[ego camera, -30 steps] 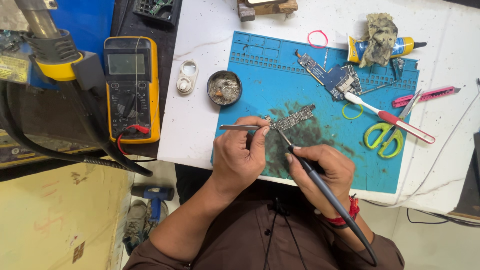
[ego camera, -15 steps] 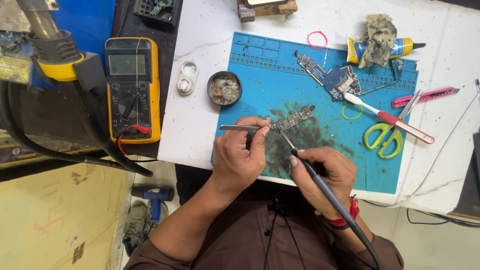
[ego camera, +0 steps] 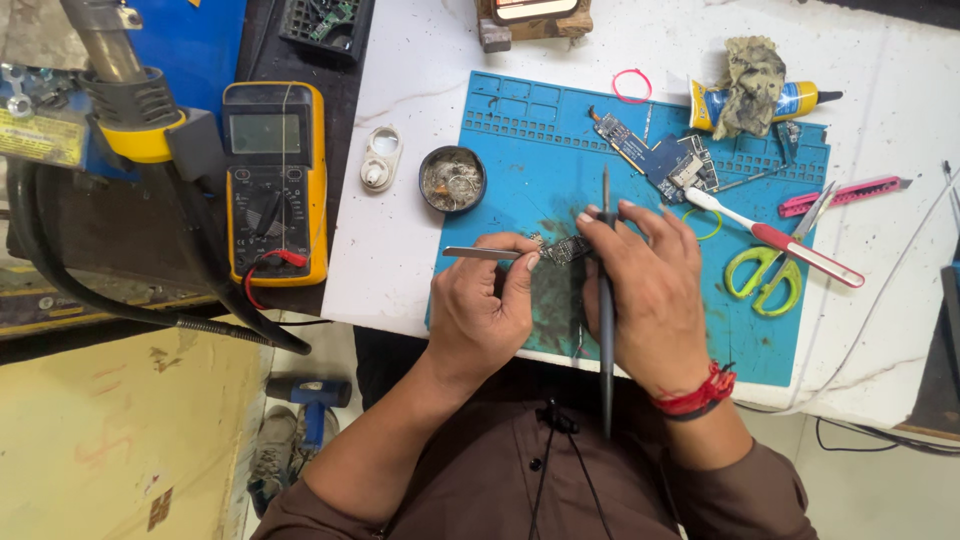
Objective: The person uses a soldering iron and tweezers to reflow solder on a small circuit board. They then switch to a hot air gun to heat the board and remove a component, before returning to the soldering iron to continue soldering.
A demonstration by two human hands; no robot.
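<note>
Left hand point(ego camera: 485, 320) pinches metal tweezers point(ego camera: 480, 253) against a small circuit board point(ego camera: 566, 248) on the blue mat point(ego camera: 520, 130) at the table's point(ego camera: 420, 260) near edge, right hand point(ego camera: 650, 290) closed around a dark soldering iron point(ego camera: 606, 310), tip pointing far, scissors point(ego camera: 765, 275) just right.

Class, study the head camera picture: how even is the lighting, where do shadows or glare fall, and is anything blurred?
Head view: soft, even light; the white tabletop is bright but not blown out. Only faint shadows lie under the left hand and right hand on the blue work mat. No strong glare on the multimeter screen. Focus is sharp throughout; the floor area at lower left is dimmer.
</note>
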